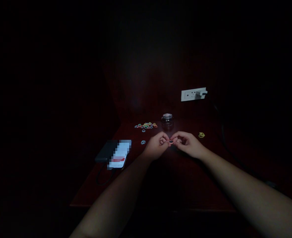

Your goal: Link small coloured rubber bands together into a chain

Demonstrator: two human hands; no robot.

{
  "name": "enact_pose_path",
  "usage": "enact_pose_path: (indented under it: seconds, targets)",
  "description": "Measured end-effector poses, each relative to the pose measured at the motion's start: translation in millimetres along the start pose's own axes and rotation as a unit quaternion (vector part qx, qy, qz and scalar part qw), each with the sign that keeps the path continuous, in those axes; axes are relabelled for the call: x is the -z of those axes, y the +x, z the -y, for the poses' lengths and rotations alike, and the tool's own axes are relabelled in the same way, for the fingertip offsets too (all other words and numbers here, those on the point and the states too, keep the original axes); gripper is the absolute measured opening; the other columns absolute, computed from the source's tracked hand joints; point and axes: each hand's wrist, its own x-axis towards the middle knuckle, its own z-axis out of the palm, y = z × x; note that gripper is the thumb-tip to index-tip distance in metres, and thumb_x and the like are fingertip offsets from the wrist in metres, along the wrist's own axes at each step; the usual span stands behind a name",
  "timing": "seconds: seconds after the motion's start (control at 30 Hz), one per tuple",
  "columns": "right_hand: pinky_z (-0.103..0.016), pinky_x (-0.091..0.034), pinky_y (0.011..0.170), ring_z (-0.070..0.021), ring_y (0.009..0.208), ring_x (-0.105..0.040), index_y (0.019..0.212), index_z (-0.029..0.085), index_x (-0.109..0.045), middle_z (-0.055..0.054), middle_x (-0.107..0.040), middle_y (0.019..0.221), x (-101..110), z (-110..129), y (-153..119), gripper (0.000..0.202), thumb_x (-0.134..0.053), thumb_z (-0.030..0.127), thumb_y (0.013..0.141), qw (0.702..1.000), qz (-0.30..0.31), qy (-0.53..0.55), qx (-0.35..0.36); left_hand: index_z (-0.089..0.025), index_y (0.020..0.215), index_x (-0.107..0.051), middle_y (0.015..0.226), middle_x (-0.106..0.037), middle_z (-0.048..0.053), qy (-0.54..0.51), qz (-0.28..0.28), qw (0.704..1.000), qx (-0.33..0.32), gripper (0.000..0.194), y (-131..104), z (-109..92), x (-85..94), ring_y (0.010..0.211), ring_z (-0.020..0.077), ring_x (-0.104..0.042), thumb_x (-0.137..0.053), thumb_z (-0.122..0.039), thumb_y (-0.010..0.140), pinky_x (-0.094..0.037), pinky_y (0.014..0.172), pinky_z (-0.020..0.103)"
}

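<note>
Between my two hands, over the middle of the dark red table [170, 195], is a small pinkish ring-shaped band [171, 142]. My left hand [157, 144] pinches its left side and my right hand [187, 143] pinches its right side. Behind them stands a clear jar [167, 122] with a lid. A pile of coloured bands [146, 126] lies to the left of the jar. Nearer my left hand are a few light blue bands [143, 142]. Yellow bands [201, 135] lie to the right of my right hand.
A lit phone [119, 155], partly pixelated, lies at the left beside a dark flat object [106, 152] and a cable [97, 178]. On the back wall is a white socket panel [190, 95] with a plug, and a dark cord [224, 135] runs down at the right.
</note>
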Motion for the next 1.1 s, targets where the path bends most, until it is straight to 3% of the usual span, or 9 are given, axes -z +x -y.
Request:
enact_pose_path:
  seconds: [0.43, 0.87, 1.1]
  targets:
    - [-0.02, -0.032, 0.047, -0.0073, 0.053, -0.041, 0.088, 0.014, -0.059, -0.003, -0.059, 0.073, -0.2, 3.0, 0.3, 0.017, -0.059, 0.023, 0.074, 0.999, -0.007, -0.037, 0.011, -0.013, 0.08, -0.052, 0.07, -0.06, 0.001, 0.005, -0.008, 1.0, 0.016, 0.007, 0.2, 0.2, -1.3, 0.06, 0.0073, -0.052, -0.053, -0.02, 0.076, -0.037, 0.054, 0.017]
    - [-0.022, -0.029, 0.047, -0.0084, 0.049, -0.037, 0.082, 0.013, -0.064, 0.002, -0.047, 0.055, 3.8, 2.5, 1.0, 0.021, -0.058, 0.032, 0.077, 0.993, -0.037, -0.111, -0.003, -0.013, 0.085, -0.054, 0.077, -0.063, 0.004, -0.003, -0.01, 1.0, 0.011, 0.013, 0.3, 6.1, -1.2, 0.066, 0.0082, -0.057, -0.056, -0.015, 0.073, -0.042, 0.058, 0.017]
    - [-0.023, -0.033, 0.05, -0.0099, 0.054, -0.041, 0.081, 0.013, -0.066, 0.0, -0.052, 0.059, 5.2, 1.3, 1.8, 0.022, -0.06, 0.033, 0.077, 0.992, -0.048, -0.118, 0.004, -0.013, 0.088, -0.055, 0.073, -0.058, 0.001, 0.019, -0.008, 1.0, 0.013, 0.02, -0.7, 0.3, -1.1, 0.062, 0.0062, -0.052, -0.062, -0.021, 0.071, -0.039, 0.054, 0.016]
